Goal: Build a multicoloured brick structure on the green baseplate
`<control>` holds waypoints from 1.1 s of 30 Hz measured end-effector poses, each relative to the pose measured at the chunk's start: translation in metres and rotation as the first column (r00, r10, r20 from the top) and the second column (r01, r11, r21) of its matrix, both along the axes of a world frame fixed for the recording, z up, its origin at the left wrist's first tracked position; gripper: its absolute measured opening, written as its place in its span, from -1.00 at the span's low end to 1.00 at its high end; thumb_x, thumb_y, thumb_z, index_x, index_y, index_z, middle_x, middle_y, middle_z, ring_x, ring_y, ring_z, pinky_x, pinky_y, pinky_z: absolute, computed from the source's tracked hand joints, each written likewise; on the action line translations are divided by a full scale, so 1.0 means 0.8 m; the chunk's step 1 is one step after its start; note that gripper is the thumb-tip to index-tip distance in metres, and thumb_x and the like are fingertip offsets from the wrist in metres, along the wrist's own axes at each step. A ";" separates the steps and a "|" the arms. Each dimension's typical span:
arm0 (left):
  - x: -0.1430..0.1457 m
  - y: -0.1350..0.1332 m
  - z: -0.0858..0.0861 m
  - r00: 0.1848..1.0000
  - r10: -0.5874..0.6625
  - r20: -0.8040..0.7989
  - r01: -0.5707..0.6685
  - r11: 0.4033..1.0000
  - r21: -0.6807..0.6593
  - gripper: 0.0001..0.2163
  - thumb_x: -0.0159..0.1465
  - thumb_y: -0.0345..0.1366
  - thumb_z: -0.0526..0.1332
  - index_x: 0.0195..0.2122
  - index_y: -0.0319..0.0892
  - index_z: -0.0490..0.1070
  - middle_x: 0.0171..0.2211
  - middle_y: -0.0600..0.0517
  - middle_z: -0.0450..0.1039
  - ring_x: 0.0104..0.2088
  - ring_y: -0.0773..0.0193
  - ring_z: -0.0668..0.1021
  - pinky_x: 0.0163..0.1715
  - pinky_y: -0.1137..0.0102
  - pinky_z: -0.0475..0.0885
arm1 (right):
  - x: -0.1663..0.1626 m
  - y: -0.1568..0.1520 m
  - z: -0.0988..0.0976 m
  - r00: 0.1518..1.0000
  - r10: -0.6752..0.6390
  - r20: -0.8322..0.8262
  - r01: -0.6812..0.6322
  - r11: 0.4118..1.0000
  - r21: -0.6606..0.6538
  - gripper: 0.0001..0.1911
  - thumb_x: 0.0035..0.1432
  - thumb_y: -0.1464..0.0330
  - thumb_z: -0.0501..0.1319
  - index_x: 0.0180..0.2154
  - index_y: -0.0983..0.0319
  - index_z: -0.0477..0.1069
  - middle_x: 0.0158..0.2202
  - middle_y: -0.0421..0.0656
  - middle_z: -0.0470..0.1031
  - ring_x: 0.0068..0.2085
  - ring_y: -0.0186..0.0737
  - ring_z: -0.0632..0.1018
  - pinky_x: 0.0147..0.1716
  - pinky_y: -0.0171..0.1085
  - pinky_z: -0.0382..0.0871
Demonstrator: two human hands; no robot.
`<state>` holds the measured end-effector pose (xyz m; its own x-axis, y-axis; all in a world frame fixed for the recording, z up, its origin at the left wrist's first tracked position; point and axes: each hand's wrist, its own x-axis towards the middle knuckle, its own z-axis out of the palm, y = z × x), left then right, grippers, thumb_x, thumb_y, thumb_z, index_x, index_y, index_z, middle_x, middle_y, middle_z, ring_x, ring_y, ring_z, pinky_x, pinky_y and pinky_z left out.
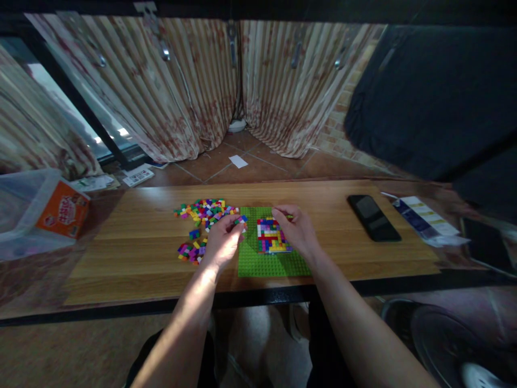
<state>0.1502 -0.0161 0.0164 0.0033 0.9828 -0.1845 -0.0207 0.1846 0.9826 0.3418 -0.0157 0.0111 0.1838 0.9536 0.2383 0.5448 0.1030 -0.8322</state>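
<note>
A green studded baseplate [250, 267] lies on the wooden table, and a low block of multicoloured toy bricks [271, 237] is built up on it. At the baseplate's left edge my left hand [223, 240] is closed in a pinch on small toy bricks [242, 220], blue and purple among them. My right hand [297, 229] reaches over the far right corner of the built block, thumb and fingers pinched together. Whatever sits between those fingertips is too small to make out. Beyond and beside my left hand spreads a pile of loose toy bricks [210, 209] in many colours.
A smaller heap of bricks [188, 251] lies left of my left wrist. To the right a black phone [374, 218] rests on the table [133, 242]. A clear plastic bin [26, 215] stands off the left end, and papers [430, 215] lie past the right end.
</note>
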 end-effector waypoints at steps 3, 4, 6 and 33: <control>0.000 0.000 0.000 1.000 0.001 0.002 -0.001 1.000 0.001 -0.72 0.03 -0.19 0.38 -0.26 -0.21 0.53 -0.46 0.06 0.53 -0.55 0.41 0.46 -0.52 0.51 0.37 | -0.004 0.004 -0.006 0.999 0.024 0.023 -0.023 0.999 -0.035 -0.73 0.21 0.20 0.15 -0.28 0.20 0.57 -0.25 -0.10 0.63 -0.20 -0.15 0.59 -0.16 -0.16 0.44; 0.000 0.000 0.000 1.000 0.001 0.003 -0.001 1.000 0.000 -0.71 0.02 -0.18 0.38 -0.26 -0.20 0.53 -0.46 0.06 0.53 -0.56 0.41 0.46 -0.53 0.50 0.37 | -0.006 0.005 -0.008 0.999 0.036 0.023 -0.035 0.998 -0.044 -0.73 0.21 0.21 0.16 -0.29 0.19 0.57 -0.26 -0.11 0.63 -0.22 -0.16 0.60 -0.19 -0.18 0.45; 0.000 0.000 0.001 1.000 0.001 0.003 -0.001 1.000 -0.001 -0.70 0.02 -0.17 0.38 -0.26 -0.20 0.53 -0.47 0.06 0.52 -0.57 0.42 0.44 -0.53 0.50 0.36 | -0.008 0.005 -0.011 0.998 0.057 0.018 -0.056 0.997 -0.061 -0.74 0.20 0.22 0.16 -0.29 0.18 0.58 -0.28 -0.12 0.64 -0.26 -0.18 0.60 -0.25 -0.21 0.45; 0.000 -0.006 0.003 0.997 -0.065 -0.030 0.067 0.995 0.077 -0.71 0.11 -0.28 0.29 -0.13 -0.21 0.54 -0.41 0.04 0.54 -0.47 0.38 0.50 -0.44 0.49 0.39 | -0.017 -0.009 0.009 0.973 0.082 0.217 -0.121 0.977 0.173 -0.72 0.30 0.27 0.08 -0.22 0.22 0.55 -0.23 -0.04 0.58 -0.15 -0.10 0.54 -0.08 -0.13 0.37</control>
<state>0.1504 -0.0212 0.0189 0.0644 0.9921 -0.1080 0.0162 0.1072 0.9941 0.3282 -0.0230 0.0184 0.0161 0.9008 0.4340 0.6820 0.3075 -0.6635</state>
